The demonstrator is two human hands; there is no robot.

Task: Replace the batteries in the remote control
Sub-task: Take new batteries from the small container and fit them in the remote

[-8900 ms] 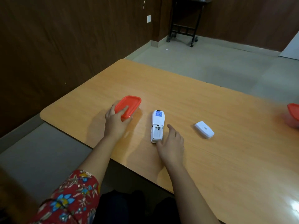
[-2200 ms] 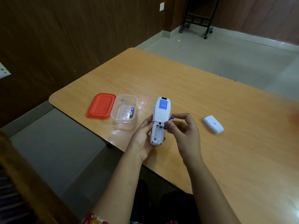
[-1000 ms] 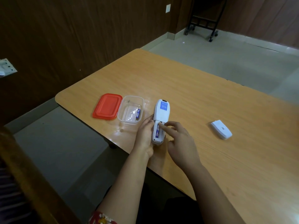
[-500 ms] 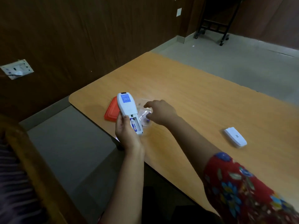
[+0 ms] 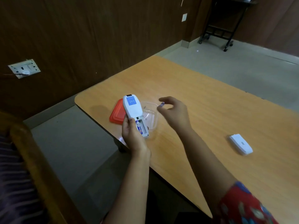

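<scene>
Remote control (image 5: 133, 110): white, held above the near left edge of the desk, back side up, tilted with its top end away from the person; a blue label sits near the top end.
Battery compartment (image 5: 141, 126): open, at the lower end of the remote control; one battery (image 5: 139, 126) with blue and white wrap lies in the left slot, the right slot looks bare.
Left hand (image 5: 131, 135): wrapped around the lower end of the remote control, thumb lying along its left edge, fingers underneath.
Right hand (image 5: 174, 113): raised above the desk just right of the plastic tub, fingers curled, thumb and forefinger pinched on a second battery.
Second battery (image 5: 161, 105): small, bluish, blurred; only one end shows between the fingertips.
Plastic tub (image 5: 152, 117): clear, lidless, on the desk behind the remote control; contents cannot be made out.
Red lid (image 5: 117, 114): flat on the desk, just left of the plastic tub, partly hidden by the remote control.
Battery cover (image 5: 241, 143): white, lying alone on the desk, well apart to the right of both hands.
Desk (image 5: 210, 102): orange-brown wood finish, rounded corner at far left.
Sleeve (image 5: 246, 206): red floral print, on the right arm at the lower edge of view.
Wall socket (image 5: 24, 68): pale plate on the dark wood-panel wall, at left.
</scene>
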